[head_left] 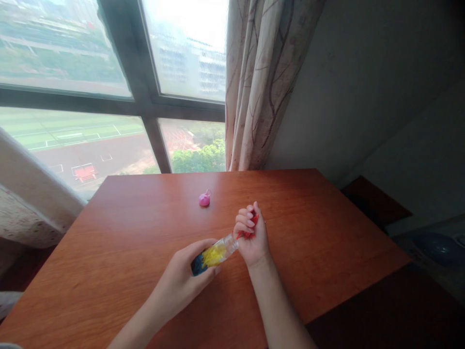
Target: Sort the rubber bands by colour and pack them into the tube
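Observation:
My left hand (189, 266) is closed around a small clear bottle (214, 255), which lies tilted with its mouth up and to the right. Inside the bottle are a dark blue layer at the bottom and yellow, strand-like pieces above it. My right hand (252, 237) has its fingers curled over a bunch of small red pieces (247, 235), and some of them stick out at the palm. The bottle's mouth is right at the heel of my right hand, by the red pieces. Farther back on the table sits a pink cap-like thing (204, 199) with a thin loop.
The brown wooden table (145, 208) runs to a window (181, 48) at the back. A patterned curtain (250, 87) hangs right of the window, and another curtain (32, 179) is at the left. A dark wall (345, 97) stands on the right.

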`<state>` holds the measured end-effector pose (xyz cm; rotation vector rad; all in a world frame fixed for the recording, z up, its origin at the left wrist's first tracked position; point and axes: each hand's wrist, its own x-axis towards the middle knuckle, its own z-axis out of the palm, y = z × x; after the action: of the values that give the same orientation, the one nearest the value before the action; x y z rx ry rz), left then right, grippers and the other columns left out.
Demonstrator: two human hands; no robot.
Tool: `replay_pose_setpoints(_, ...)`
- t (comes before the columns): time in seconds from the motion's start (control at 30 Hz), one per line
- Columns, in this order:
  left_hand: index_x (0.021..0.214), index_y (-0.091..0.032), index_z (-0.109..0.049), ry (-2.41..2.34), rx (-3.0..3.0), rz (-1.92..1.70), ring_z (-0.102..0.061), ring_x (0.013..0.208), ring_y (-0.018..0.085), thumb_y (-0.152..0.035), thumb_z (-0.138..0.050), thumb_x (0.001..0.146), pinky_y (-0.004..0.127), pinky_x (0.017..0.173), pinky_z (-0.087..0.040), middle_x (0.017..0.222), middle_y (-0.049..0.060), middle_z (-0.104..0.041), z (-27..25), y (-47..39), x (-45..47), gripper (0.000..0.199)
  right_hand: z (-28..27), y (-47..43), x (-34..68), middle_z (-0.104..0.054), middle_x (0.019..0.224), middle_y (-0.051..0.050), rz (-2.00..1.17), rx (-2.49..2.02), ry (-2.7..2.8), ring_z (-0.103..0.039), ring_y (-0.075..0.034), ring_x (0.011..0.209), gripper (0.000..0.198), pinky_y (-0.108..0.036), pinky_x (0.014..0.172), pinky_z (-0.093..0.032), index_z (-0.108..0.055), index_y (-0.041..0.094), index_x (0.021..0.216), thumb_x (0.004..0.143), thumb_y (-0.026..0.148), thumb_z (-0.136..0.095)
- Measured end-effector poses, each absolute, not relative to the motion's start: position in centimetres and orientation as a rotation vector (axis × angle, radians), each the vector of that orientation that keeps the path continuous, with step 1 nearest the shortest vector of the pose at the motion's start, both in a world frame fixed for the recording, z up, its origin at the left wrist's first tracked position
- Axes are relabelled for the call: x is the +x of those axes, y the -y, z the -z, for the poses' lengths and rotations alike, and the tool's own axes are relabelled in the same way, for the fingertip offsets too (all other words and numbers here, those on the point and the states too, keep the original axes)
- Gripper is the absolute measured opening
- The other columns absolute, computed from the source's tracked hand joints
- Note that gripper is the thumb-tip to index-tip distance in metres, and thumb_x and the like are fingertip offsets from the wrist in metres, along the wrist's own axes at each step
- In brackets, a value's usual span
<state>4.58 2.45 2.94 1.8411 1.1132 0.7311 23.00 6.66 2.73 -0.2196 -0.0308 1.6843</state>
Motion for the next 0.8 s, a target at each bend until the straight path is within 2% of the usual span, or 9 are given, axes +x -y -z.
replay_pose_setpoints(0.33,0.115,-0.018,-0.067,-1.154,1.901,-0.738,-0.069,0.095,0.023,-0.026,-0.063,0.082,0.028,0.086,-0.052,0.111,0.007,-0.074,-3.1,-2.5,4.6,0.034,-2.8,-6.7,21.9,-0.047,0.057,0.010,-1.569,-0.458,0.145,-0.039,-0.001,0.042,0.032,-0.010,0.035,-0.027,-0.053,0.018,0.074,0.078,0.038,-0.077)
replay_pose_setpoints(0.8,0.117,-0.019,-0.069,-1.129,1.883,-0.729,-0.070,0.096,0.024,-0.031,-0.064,0.083,0.029,0.087,-0.054,0.112,0.006,-0.075,-3.2,-2.3,4.3,0.036,-2.4,-7.0,21.9,-0.043,0.054,0.011,-1.664,-0.496,0.199,-0.032,0.001,0.038,0.040,-0.008,0.032,-0.021,-0.050,0.017,0.068,0.074,0.042,-0.081)
